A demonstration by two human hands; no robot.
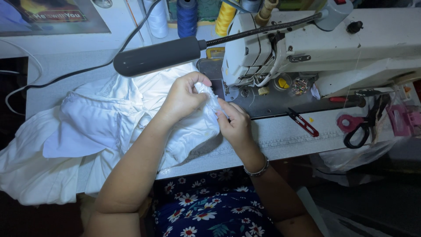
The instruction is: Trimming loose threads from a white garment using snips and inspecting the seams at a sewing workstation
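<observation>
- Pinching a bunched fold of the white garment (109,127), both hands meet just below the machine's needle area; the cloth seems gathered tight so a small spot of the seam can be worked on.
- Left hand (184,97): closed, thumb and fingers gripping the crumpled fabric from above.
- Right hand (234,123): closed on the same fold from 4 o'clock, fingertips nipping the edge; a bracelet (258,170) sits on the wrist.
- Garment: spread over the table (289,140) toward 9 o'clock, part hanging off the near edge.
- Sewing machine (315,44), off-white, at 1 o'clock; its gooseneck lamp (158,56) with dark grey head throws light on the cloth.
- Thread snips (302,122), red-handled, at 3 o'clock, within easy reach of the right hand.
- Scissors (359,127), pink and black handles, further along at 3 o'clock.
- Thread cones (187,17), white, blue and yellow, at 12 o'clock behind the lamp.
- Dark rectangular sign (48,16) with pale lettering at 10 o'clock.
</observation>
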